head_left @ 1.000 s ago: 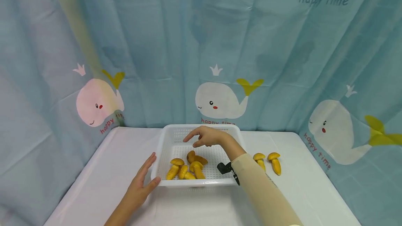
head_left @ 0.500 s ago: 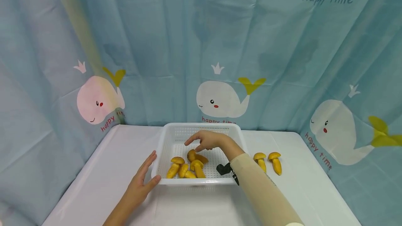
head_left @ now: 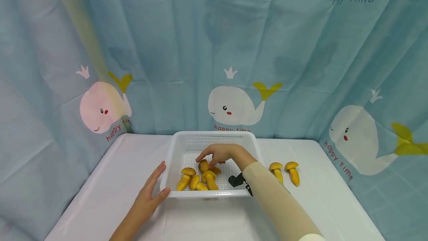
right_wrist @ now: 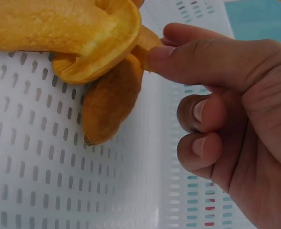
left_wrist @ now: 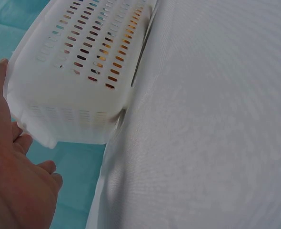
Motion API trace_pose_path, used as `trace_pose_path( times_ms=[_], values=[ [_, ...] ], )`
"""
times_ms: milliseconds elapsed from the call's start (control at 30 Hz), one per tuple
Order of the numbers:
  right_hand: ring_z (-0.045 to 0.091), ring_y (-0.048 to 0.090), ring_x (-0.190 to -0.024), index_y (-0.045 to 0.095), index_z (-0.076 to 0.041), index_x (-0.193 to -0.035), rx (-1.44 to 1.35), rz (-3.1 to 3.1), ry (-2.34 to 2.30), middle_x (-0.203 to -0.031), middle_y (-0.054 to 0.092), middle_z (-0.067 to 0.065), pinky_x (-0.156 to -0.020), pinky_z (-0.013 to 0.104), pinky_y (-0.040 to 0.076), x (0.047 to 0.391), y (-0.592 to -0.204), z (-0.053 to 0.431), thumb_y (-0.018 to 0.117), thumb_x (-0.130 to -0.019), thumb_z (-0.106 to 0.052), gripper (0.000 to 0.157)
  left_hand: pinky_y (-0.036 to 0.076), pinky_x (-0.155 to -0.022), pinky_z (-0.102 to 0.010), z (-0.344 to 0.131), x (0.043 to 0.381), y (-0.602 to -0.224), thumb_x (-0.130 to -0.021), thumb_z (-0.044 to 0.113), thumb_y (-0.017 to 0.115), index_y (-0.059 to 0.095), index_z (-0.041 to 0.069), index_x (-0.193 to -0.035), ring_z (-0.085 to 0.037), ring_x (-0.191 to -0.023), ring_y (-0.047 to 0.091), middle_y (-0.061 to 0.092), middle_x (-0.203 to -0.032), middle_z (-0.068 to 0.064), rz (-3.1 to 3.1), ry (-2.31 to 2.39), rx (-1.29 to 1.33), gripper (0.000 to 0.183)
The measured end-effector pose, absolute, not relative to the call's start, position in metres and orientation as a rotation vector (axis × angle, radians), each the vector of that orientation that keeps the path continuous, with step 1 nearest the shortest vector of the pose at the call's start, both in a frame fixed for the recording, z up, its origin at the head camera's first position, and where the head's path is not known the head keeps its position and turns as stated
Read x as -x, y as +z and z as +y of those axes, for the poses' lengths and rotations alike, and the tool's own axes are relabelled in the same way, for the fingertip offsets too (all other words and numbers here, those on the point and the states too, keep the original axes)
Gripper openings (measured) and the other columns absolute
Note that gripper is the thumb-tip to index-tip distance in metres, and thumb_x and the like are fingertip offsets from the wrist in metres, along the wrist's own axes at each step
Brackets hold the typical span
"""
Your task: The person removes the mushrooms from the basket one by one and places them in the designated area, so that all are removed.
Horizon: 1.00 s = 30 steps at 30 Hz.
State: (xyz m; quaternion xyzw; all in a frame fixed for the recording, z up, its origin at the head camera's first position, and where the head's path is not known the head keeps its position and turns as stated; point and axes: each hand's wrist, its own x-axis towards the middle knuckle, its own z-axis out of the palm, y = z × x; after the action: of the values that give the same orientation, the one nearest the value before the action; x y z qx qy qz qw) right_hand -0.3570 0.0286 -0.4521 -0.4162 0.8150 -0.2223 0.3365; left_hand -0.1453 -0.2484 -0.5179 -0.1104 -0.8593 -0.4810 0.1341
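Observation:
A white perforated plastic basket (head_left: 239,193) holds several yellow mushrooms. My right hand (head_left: 220,153) reaches down into it, with index finger and thumb on either side of a mushroom (head_left: 203,166) lying behind the others. In the right wrist view the thumb (right_wrist: 162,55) presses on that mushroom (right_wrist: 113,102), its other fingers curled beneath; a second mushroom (right_wrist: 59,26) partly covers it. At the basket's front left corner my left hand (head_left: 147,196) rests with fingers extended along the rim and thumb at the front edge. The left wrist view shows its fingertips at the basket wall (left_wrist: 50,81).
Two more mushrooms, one partly behind the right forearm (head_left: 275,171) and one farther right (head_left: 292,174), lie on the white-covered table (head_left: 200,218). A blue curtain (head_left: 187,47) with whale prints hangs close behind and along both sides. A black wrist strap (head_left: 236,180) shows below the right wrist.
My right hand has lowered into the basket, from above the mushrooms to the rear one, with finger and thumb coming around it. The left hand stays at the rim.

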Motion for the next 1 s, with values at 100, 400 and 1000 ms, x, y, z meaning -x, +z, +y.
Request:
trace_pose_path(
  times_ms=[100, 400, 1000],
  values=[
    [0.014, 0.038, -0.057, 0.068, -0.025, -0.137, 1.072, 2.135, -0.555, -0.134, 0.064, -0.013, -0.049, 0.022, 0.037, 0.360, -0.454, 0.025, 0.069, -0.093, -0.005, 0.047, 0.025, -0.115, -0.073, -0.249, 0.145, -0.518, -0.095, 0.014, 0.072, 0.034, 0.024, -0.161, -0.022, -0.157, 0.018, 0.024, -0.170, -0.003, -2.487, -1.404, 0.321, 0.077],
    [0.011, 0.057, -0.117, 0.073, -0.026, -0.128, 1.087, 2.122, -0.539, -0.133, 0.065, -0.015, -0.089, 0.026, 0.057, 0.363, -0.455, 0.017, 0.070, -0.090, 0.003, 0.048, 0.024, -0.123, -0.050, -0.249, 0.145, -0.519, -0.095, 0.015, 0.072, 0.034, 0.025, -0.160, -0.021, -0.157, 0.021, 0.025, -0.170, 0.004, -2.504, -1.351, 0.304, 0.077],
    [0.014, 0.057, -0.118, 0.075, -0.026, -0.122, 1.016, 2.165, -0.548, -0.129, 0.065, -0.016, -0.096, 0.042, 0.056, 0.368, -0.456, 0.019, 0.075, -0.090, -0.004, 0.040, 0.026, -0.115, -0.072, -0.250, 0.144, -0.518, -0.095, 0.016, 0.072, 0.033, 0.026, -0.161, -0.025, -0.157, 0.020, 0.024, -0.170, 0.005, -2.503, -1.368, 0.313, 0.078]
  ],
)
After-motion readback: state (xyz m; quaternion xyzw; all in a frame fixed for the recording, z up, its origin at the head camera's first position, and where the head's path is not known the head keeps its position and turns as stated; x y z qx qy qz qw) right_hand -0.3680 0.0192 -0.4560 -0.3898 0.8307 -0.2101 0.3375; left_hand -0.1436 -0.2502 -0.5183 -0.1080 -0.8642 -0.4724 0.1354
